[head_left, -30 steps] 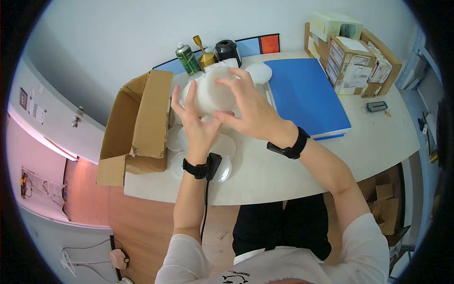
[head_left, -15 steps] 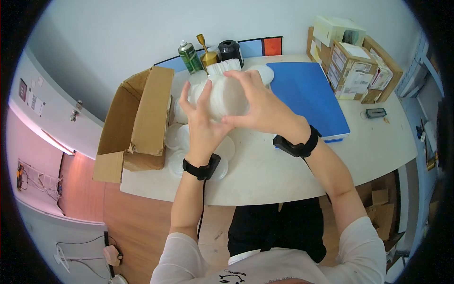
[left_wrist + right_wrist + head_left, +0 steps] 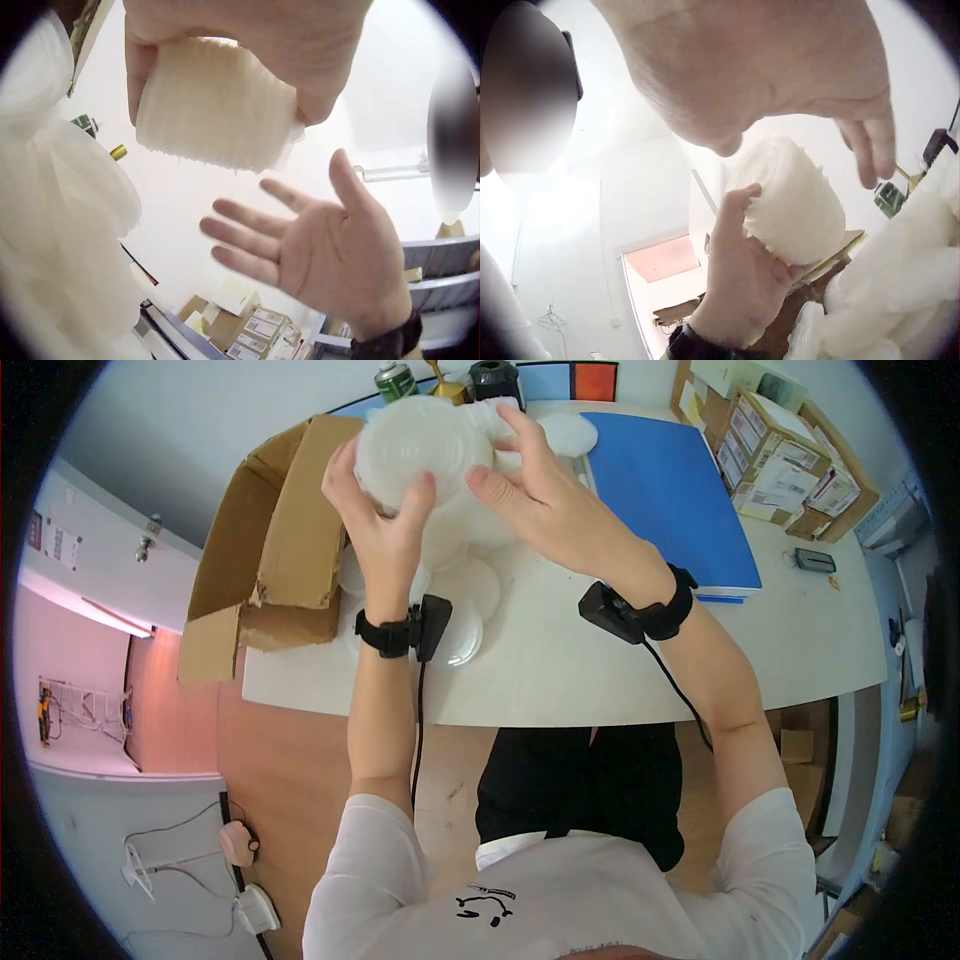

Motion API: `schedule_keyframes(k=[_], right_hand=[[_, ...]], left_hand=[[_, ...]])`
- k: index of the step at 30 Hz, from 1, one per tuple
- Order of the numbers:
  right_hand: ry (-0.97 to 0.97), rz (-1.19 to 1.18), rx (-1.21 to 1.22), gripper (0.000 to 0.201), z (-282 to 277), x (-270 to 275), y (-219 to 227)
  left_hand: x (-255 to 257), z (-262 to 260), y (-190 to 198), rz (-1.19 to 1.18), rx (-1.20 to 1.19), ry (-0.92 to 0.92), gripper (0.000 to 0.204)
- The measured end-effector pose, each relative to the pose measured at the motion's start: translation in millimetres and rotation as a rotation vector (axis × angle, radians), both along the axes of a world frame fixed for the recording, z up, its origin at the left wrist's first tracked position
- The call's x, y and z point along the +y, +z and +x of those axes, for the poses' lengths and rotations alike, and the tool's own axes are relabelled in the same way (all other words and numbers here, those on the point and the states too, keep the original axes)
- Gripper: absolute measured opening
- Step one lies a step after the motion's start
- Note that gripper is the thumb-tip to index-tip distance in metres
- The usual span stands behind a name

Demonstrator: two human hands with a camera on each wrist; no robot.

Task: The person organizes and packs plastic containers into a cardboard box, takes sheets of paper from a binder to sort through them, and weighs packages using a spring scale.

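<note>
My left hand (image 3: 385, 535) grips a thick stack of round, translucent white plastic lids (image 3: 418, 452), thumb on the flat face and fingers round the side. The left wrist view shows the ridged edge of the lid stack (image 3: 217, 109) under that hand. To the right of it my right hand (image 3: 570, 510) is held with fingers spread, and its palm (image 3: 330, 247) shows bare in the left wrist view. Below both hands, loose round lids (image 3: 463, 638) lie on the table. A larger pile of translucent white plastic pieces (image 3: 900, 300) is beside the hands, partly hidden in the head view.
An open cardboard box (image 3: 295, 520) stands on the table's left. Behind are a green spray can (image 3: 395, 380) and a black container (image 3: 493, 378). A blue folder stack (image 3: 675, 500) lies to the right, with small boxes (image 3: 780, 460) beyond and a grey gadget (image 3: 815, 560).
My right hand has let go of the lid stack and drawn away to the right. The left hand has moved left with the stack, turning its flat face up. The head view has tilted downward.
</note>
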State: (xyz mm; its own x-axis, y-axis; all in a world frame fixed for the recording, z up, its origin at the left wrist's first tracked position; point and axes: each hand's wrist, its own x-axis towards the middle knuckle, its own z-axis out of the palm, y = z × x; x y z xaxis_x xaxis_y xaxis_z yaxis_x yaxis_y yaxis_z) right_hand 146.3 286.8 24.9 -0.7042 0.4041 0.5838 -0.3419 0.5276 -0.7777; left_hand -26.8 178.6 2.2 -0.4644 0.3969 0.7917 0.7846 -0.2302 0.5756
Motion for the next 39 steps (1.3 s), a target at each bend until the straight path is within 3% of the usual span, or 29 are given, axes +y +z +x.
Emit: schedule_keyframes(k=[2,3,5,6,8,15,18,21,24,26,28,30,34,37,39], right_hand=[[-0.220,0.112,-0.360,0.073,-2,-7,-7],[-0.215,0.114,-0.361,0.073,-1,-12,-9],[0.055,0.527,-0.689,0.067,5,-27,-12],[0.055,0.532,-0.688,0.067,7,-35,-21],[0.135,0.759,-0.501,0.067,6,-51,-46],[0.169,0.753,-0.418,0.065,-4,-54,-71],[0.153,0.760,-0.345,0.054,-2,-49,-71],[0.156,0.866,-0.524,0.047,18,-35,-53],[0.226,0.720,-0.635,0.046,49,-11,-36],[0.155,0.705,-0.758,0.052,67,1,-30],[0.095,0.805,-0.746,0.056,78,-1,-30],[0.002,0.826,-0.517,0.060,79,-4,-42],[0.043,0.868,-0.451,0.059,64,-9,-54],[0.106,0.779,-0.472,0.061,65,-9,-44],[0.126,0.522,-0.554,0.061,74,-1,-21]], left_hand=[[0,-5,2,0.089,-0.275,-0.140,0.075],[-1,-6,2,0.091,-0.275,-0.136,0.075],[-2,-8,4,0.117,-0.429,-0.150,0.075],[-2,-9,6,0.123,-0.427,-0.148,0.075],[-2,-8,10,0.174,-0.524,-0.267,0.075],[-7,-10,15,0.173,-0.654,-0.355,0.072],[-8,-10,18,0.198,-0.690,-0.411,0.071],[-9,-8,19,0.196,-0.719,-0.404,0.070],[-7,-5,16,0.204,-0.732,-0.438,0.068],[-6,-1,13,0.139,-0.702,-0.464,0.066],[-5,13,17,0.110,-0.661,-0.453,0.067],[-3,20,15,0.074,-0.613,-0.442,0.068],[5,12,3,0.007,-0.433,-0.374,0.071],[6,10,-2,-0.007,-0.360,-0.346,0.072],[9,10,-3,0.002,-0.343,-0.355,0.072]])
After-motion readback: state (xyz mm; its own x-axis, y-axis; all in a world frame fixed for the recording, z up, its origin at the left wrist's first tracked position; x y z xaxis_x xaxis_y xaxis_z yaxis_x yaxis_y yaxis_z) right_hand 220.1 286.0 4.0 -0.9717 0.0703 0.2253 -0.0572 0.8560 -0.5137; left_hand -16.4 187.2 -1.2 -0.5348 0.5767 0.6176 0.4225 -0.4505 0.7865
